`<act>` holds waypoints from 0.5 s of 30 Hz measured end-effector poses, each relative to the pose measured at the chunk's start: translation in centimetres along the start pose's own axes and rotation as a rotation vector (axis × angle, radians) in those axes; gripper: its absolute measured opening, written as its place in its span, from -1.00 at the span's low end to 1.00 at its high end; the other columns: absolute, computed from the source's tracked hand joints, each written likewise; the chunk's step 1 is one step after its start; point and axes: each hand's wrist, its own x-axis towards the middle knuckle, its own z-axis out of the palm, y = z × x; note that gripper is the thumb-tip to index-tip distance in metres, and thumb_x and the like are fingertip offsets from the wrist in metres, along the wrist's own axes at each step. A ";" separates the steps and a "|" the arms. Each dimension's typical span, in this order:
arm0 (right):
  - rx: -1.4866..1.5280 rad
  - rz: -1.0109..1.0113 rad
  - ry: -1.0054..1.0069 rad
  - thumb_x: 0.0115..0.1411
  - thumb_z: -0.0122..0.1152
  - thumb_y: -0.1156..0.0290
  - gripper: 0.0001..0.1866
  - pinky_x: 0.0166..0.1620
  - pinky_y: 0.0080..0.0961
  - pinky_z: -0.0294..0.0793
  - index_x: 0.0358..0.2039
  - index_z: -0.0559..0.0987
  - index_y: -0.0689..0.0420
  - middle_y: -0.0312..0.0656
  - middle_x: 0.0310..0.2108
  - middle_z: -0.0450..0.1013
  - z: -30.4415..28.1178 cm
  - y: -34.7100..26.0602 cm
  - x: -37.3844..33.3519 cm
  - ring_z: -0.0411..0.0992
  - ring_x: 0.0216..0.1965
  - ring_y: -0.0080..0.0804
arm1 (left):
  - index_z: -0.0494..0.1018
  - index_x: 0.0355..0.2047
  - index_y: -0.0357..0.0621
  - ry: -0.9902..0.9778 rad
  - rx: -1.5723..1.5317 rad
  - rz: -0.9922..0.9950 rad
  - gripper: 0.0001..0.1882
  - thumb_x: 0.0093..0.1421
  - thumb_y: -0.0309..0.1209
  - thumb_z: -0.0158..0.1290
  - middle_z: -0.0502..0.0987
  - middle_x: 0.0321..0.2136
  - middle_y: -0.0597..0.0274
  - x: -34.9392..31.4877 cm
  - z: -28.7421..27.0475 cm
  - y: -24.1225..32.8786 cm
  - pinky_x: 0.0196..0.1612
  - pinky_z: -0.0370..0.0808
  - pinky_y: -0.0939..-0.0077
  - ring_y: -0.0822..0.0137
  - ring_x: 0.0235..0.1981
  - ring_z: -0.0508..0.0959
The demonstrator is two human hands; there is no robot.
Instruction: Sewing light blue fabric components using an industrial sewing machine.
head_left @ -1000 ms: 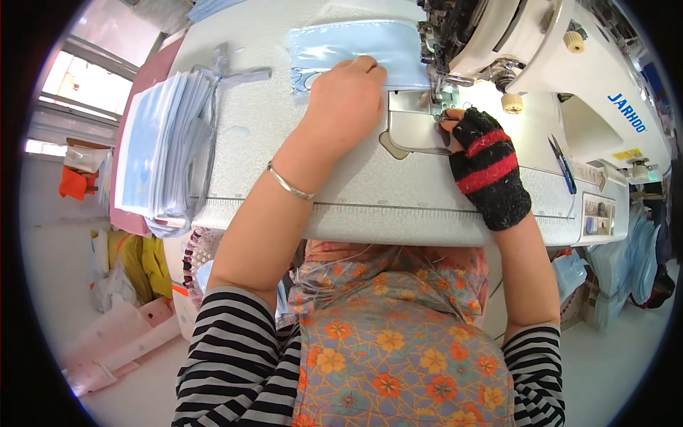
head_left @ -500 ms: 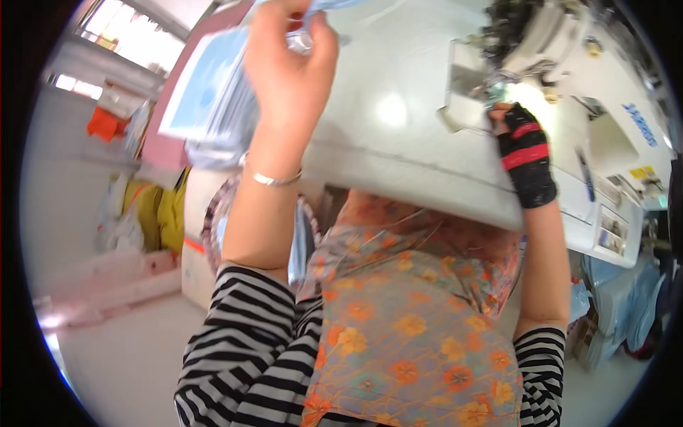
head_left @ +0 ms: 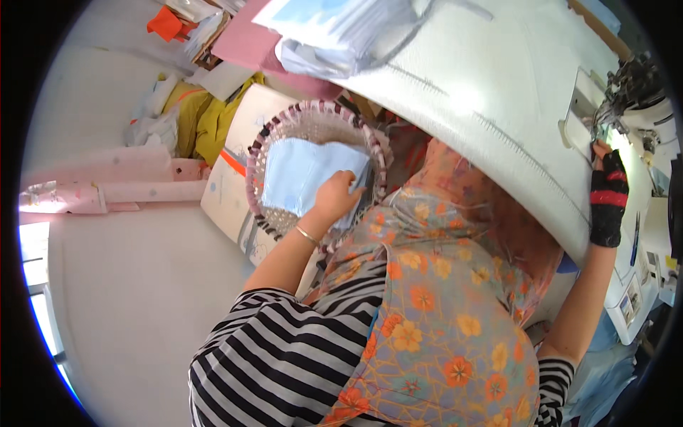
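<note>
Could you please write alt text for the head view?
The left hand lays pale blue fabric into a woven basket beside the sewing table, while the gloved right hand rests at the sewing machine.

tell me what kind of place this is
Most likely a small sewing workshop. An industrial sewing machine stands on a white table, a stack of light blue fabric pieces lies at its far end, and a woven basket on the floor holds more.
</note>
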 end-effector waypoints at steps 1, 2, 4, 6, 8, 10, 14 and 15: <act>0.021 0.036 -0.018 0.26 0.08 0.55 -0.77 0.12 -0.31 0.43 -0.11 0.62 0.12 -0.07 -0.04 0.54 0.7 1.7 -0.8 0.48 0.03 -0.09 | 0.49 -0.24 -0.20 0.019 -0.004 0.025 -0.78 0.12 -0.40 0.16 0.56 -0.33 -0.02 1.6 -0.8 1.8 -0.20 0.52 0.16 0.03 -0.32 0.60; 0.011 0.036 -0.003 0.24 0.08 0.57 -0.76 0.12 -0.31 0.43 -0.12 0.63 0.12 -0.07 -0.04 0.54 1.4 1.9 -1.1 0.48 0.02 -0.09 | 0.50 -0.22 -0.19 0.182 -0.128 0.167 -0.78 0.12 -0.42 0.18 0.57 -0.32 0.01 3.0 -3.1 4.3 -0.21 0.52 0.20 0.07 -0.33 0.60; 0.011 0.037 0.012 0.19 0.11 0.62 -0.73 0.11 -0.30 0.43 -0.13 0.63 0.10 -0.07 -0.06 0.55 1.3 1.8 -1.5 0.49 0.00 -0.09 | 0.49 -0.25 -0.20 0.555 -0.174 0.492 -0.78 0.09 -0.46 0.22 0.55 -0.35 0.03 5.5 -8.8 8.9 -0.26 0.51 0.24 0.06 -0.35 0.58; 0.029 0.043 0.024 0.18 0.12 0.62 -0.73 0.10 -0.29 0.44 -0.13 0.63 0.10 -0.07 -0.06 0.55 1.2 1.3 -1.3 0.50 -0.01 -0.09 | 0.50 -0.29 -0.22 0.863 -0.010 0.696 -0.79 0.08 -0.43 0.23 0.55 -0.37 0.02 9.2 -16.2 12.5 -0.29 0.50 0.22 -0.01 -0.35 0.57; 0.073 0.062 0.036 0.18 0.11 0.62 -0.73 0.08 -0.28 0.45 -0.14 0.63 0.11 -0.07 -0.08 0.55 0.9 0.6 -1.1 0.50 -0.03 -0.08 | 0.52 -0.24 -0.24 0.936 0.166 0.692 -0.72 0.10 -0.33 0.23 0.59 -0.32 0.01 13.6 -20.7 13.9 -0.24 0.52 0.20 -0.01 -0.32 0.58; 0.076 0.066 0.043 0.18 0.10 0.63 -0.73 0.08 -0.28 0.44 -0.15 0.63 0.11 -0.07 -0.09 0.55 1.0 0.4 -1.1 0.49 -0.02 -0.08 | 0.53 -0.19 -0.26 0.930 0.277 0.657 -0.66 0.12 -0.26 0.22 0.60 -0.28 -0.01 16.7 -22.2 14.3 -0.21 0.53 0.18 -0.01 -0.30 0.60; 0.120 0.090 0.040 0.18 0.10 0.63 -0.75 0.09 -0.28 0.44 -0.17 0.63 0.12 -0.07 -0.09 0.56 0.9 0.0 -1.0 0.49 -0.02 -0.07 | 0.59 -0.18 -0.21 0.395 0.381 0.309 -0.64 0.15 -0.19 0.18 0.64 -0.29 0.05 19.5 -23.0 14.6 -0.15 0.53 0.26 0.07 -0.27 0.62; 0.125 0.078 0.034 0.18 0.11 0.63 -0.76 0.09 -0.28 0.44 -0.17 0.63 0.12 -0.08 -0.09 0.56 0.8 0.0 -1.0 0.49 -0.02 -0.07 | 0.60 -0.18 -0.21 0.319 0.308 0.302 -0.67 0.16 -0.23 0.17 0.65 -0.32 0.07 19.9 -23.1 14.5 -0.16 0.52 0.33 0.12 -0.29 0.63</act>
